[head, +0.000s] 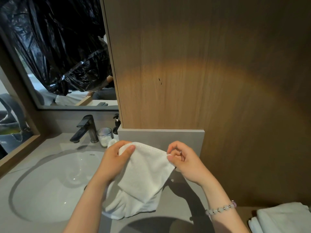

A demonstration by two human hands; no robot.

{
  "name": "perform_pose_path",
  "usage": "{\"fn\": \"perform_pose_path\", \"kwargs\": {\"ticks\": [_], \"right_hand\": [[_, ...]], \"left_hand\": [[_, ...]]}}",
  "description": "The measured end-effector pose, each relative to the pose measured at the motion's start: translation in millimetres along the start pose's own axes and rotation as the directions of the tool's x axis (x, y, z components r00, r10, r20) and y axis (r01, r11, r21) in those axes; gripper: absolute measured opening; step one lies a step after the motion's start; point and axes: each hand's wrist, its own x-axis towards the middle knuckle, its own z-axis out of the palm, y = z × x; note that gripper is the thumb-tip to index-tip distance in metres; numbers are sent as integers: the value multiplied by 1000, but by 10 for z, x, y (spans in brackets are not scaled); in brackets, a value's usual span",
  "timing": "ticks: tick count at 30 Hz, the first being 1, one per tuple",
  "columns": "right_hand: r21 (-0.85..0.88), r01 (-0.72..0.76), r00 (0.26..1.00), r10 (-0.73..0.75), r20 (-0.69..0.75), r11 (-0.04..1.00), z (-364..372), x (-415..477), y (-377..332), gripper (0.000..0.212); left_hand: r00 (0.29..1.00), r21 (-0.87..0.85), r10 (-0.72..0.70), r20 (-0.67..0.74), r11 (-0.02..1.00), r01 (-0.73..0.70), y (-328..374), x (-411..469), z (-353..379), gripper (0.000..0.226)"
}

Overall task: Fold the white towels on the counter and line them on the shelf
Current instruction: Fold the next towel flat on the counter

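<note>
Over counter (55, 142), am holding towel (144, 174) up by top edge; lower part hanging, possibly doubled already. Left hand (116, 158) gripping one corner, right hand (183, 160) pinching other. Am planning: tension edge, match corners before folding.

The towel (144, 174) is plain white, like the folded stack (284, 217). The counter (50, 143) is grey, the sink (50, 182) white, the faucet (85, 128) black, the wall panel (185, 64) brown wood-grain, the bracelet (222, 208) beaded in pale white and pink.
</note>
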Motion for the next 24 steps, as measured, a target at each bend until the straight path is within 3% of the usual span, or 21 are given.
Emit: {"fn": "perform_pose_path", "kwargs": {"ticks": [1, 5, 11, 16, 19, 24], "right_hand": [[-5, -1, 1000, 1, 26, 1000, 17, -17, -46, 25], [94, -18, 993, 7, 120, 995, 75, -60, -138, 36], [154, -114, 959, 68, 276, 982, 138, -75, -104, 56], [-52, -28, 994, 34, 105, 998, 254, -42, -162, 42], [-89, -4, 998, 10, 70, 996, 297, -34, -183, 33], [-159, 0, 1000, -1, -5, 987, 353, -12, -206, 19]], "left_hand": [[1000, -3, 3, 13, 1000, -3, -6, -4, 8, 8], [996, -37, -24, 82, 999, 27, -26, -39, 28, 48], [993, -205, -109, 33, 972, 114, -30, -90, 45, 44], [999, -168, -37, -38, 985, 30, -72, -118, 52, 38], [1000, -120, 2, 0, 993, -2, -56, -139, 24, 29], [998, -222, 49, 37, 974, -39, 79, -159, -8, 23]]}}
